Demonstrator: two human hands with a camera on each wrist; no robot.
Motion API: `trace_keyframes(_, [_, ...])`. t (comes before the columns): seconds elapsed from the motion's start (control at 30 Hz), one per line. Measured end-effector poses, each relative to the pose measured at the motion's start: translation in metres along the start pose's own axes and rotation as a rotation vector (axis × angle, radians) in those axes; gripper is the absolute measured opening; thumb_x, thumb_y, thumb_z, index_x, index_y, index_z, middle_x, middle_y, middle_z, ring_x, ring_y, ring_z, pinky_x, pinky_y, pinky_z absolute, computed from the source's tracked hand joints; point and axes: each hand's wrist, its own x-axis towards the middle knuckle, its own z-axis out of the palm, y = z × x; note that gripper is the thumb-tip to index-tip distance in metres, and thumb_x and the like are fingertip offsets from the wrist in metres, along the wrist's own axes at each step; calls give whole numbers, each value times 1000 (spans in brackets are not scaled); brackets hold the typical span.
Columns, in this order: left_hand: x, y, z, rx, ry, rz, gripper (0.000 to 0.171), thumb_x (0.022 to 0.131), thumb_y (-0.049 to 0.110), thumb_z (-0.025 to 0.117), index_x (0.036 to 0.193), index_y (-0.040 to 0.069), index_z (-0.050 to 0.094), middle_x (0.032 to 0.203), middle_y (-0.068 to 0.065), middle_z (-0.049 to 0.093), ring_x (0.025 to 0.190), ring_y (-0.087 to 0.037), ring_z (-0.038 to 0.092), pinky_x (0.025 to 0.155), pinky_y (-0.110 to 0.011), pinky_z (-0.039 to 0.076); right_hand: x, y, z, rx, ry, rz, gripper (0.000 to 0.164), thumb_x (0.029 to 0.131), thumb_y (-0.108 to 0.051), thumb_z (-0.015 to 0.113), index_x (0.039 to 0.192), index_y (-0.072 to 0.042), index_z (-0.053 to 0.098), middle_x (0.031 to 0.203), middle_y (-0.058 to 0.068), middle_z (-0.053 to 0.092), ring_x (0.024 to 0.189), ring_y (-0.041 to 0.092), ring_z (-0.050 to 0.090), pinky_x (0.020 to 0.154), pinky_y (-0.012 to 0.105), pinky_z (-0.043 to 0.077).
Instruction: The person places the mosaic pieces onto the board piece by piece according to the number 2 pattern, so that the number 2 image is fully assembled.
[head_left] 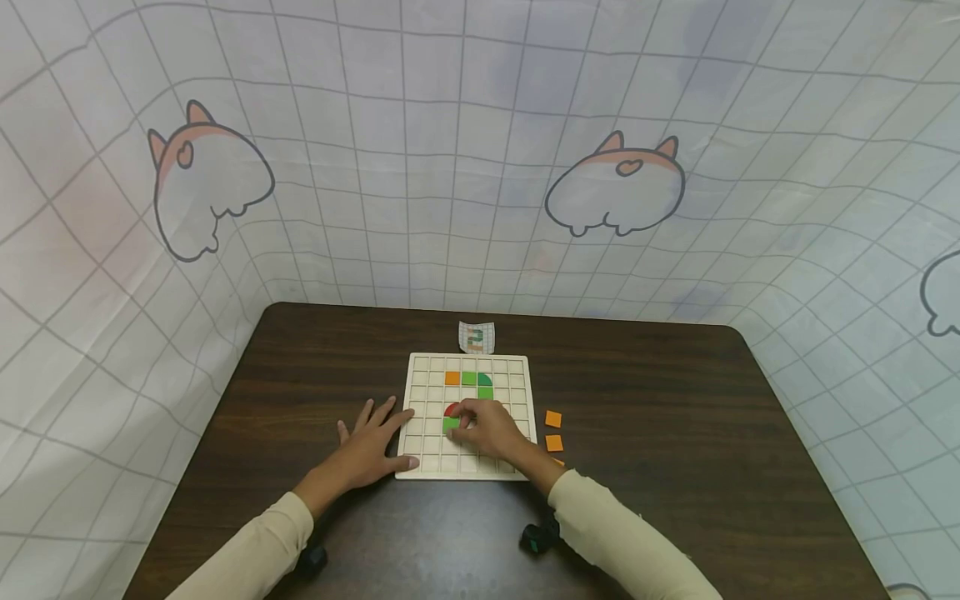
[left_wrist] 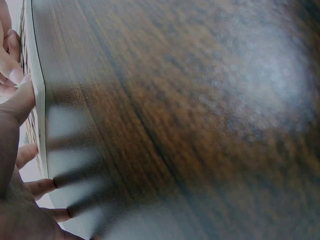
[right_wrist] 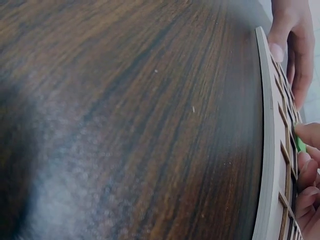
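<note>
In the head view a pale gridded board (head_left: 427, 465) lies on the table. My left hand (head_left: 367, 452) rests at its left edge with fingers spread, thumb and a fingertip over the rim. Above the board's middle, my right hand (head_left: 487, 427) pinches a green square tile (head_left: 450, 424) at a grid cell. Just above that tile sits a red rounded tile (head_left: 451, 409), partly covered by the fingers. Farther up the board are an orange square (head_left: 452, 378), a green square (head_left: 469, 378), a green quarter-round (head_left: 484, 379) and another green square (head_left: 485, 392).
Loose orange tiles (head_left: 553, 418) lie on the dark wooden table (head_left: 660, 433) right of the board, one partly hidden by the right forearm. A small patterned card (head_left: 477, 338) lies behind the board. A white gridded curtain (head_left: 465, 192) surrounds the table's back and sides.
</note>
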Motion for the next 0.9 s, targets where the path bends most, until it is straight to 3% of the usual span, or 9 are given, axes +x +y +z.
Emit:
trace_keyframes(0.73, [0, 1, -3, 2, -12, 4, 82, 87, 55, 72, 155, 21, 40, 166, -18, 20, 151, -52, 8, 100, -89, 5, 0, 2, 0, -30, -15, -16, 21, 87, -21, 80, 105, -11, 75, 77, -8, 63, 68, 4, 54, 67, 22, 48])
trace_keyframes(0.9, [0, 0, -2, 12, -15, 1, 83, 87, 57, 71, 156, 22, 40, 167, -17, 20, 152, -52, 7, 100, -88, 5, -3, 2, -4, -1, -9, -55, 21, 89, -20, 78, 107, -11, 74, 79, -6, 64, 70, 5, 54, 68, 23, 48])
